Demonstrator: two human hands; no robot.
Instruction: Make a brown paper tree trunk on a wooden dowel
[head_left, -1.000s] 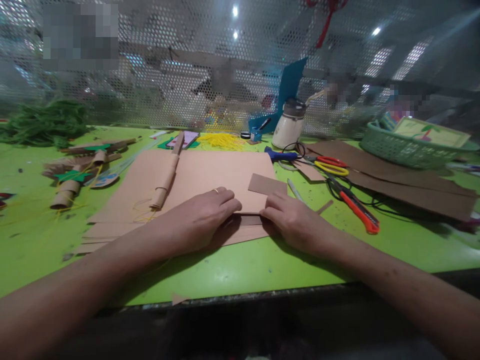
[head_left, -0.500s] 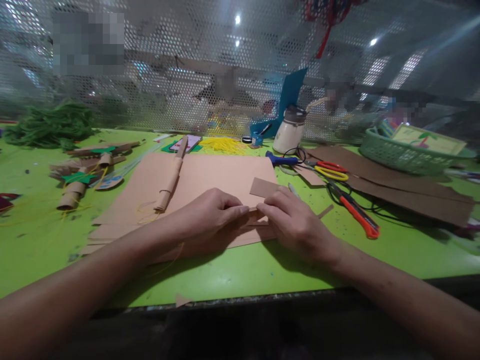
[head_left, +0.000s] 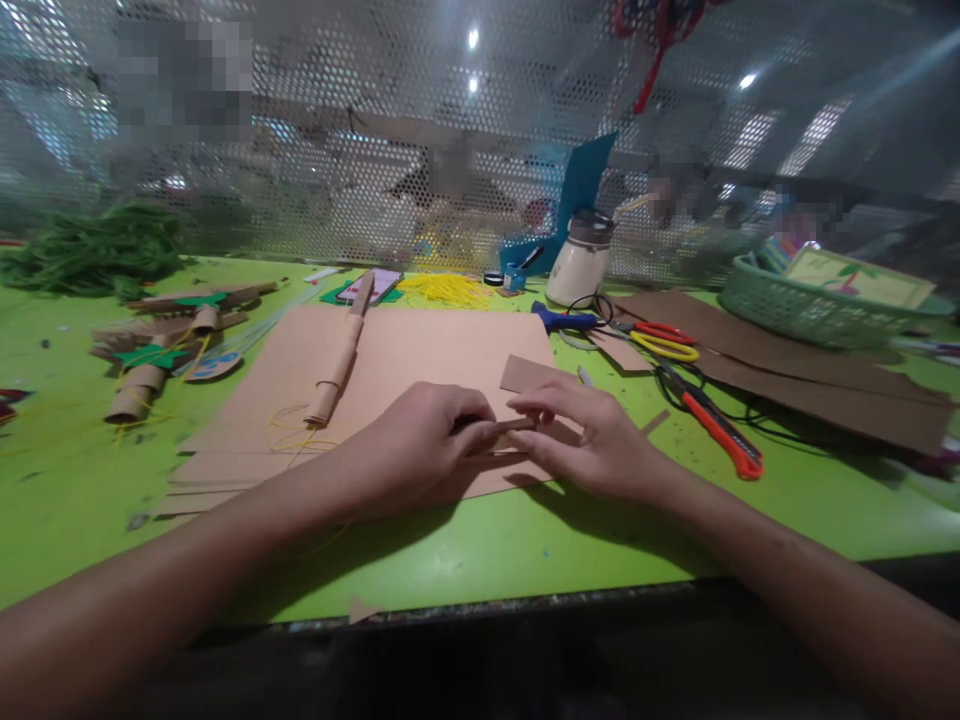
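My left hand (head_left: 427,430) is closed around a thin brown paper strip (head_left: 513,426), which looks folded or rolled. At the strip's other end, my right hand (head_left: 596,440) has its thumb and fingers around it, slightly spaced. Both hands are low over a stack of light brown paper sheets (head_left: 435,345). A rolled paper tube (head_left: 341,365) with a flat stick-like piece out of its top lies on the stack, left of my hands, with yellow thread by it. Beyond my right fingers lies a small brown paper rectangle (head_left: 529,372).
Right of the stack are a blue glue gun (head_left: 566,320), scissors (head_left: 664,340), a red cutter (head_left: 724,435), brown card (head_left: 810,380) and a green basket (head_left: 810,305). A white jug (head_left: 577,270) stands behind. Paper figures (head_left: 146,375) and green strands (head_left: 90,250) lie left.
My right thumb and fingers have loosened and spread apart around the strip's end, and more of the strip shows. My left hand stays nearly in place.
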